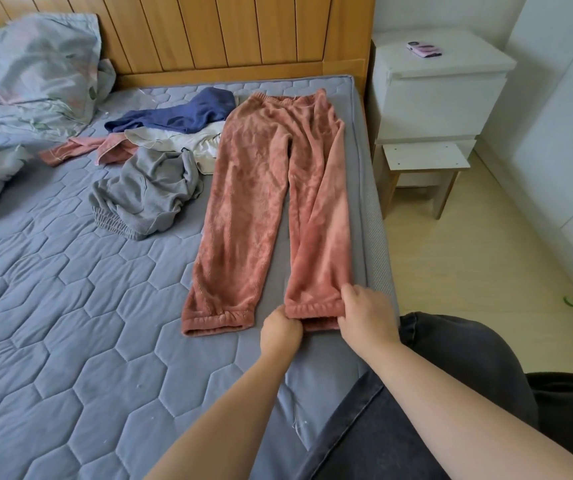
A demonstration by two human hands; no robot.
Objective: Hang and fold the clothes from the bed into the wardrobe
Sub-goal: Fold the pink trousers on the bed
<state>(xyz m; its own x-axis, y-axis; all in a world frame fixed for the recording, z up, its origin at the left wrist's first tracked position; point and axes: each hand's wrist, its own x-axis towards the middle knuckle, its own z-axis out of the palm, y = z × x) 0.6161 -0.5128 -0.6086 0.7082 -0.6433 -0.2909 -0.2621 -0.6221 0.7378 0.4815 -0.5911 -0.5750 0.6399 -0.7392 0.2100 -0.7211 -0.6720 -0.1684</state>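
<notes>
Clothes from the bed (70, 306) wait heaped near its headboard; pink fleece trousers (264, 202) lie flat along its right edge. My left hand (280, 329) and right hand (366, 315) pinch one cuff, squaring it for folding.

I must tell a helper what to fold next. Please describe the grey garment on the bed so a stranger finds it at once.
From the wooden headboard, come down to the heap of clothes on the blue mattress. The grey garment lies crumpled at the heap's near edge, left of the pink trousers. It alone is grey, with an elastic band.
</notes>
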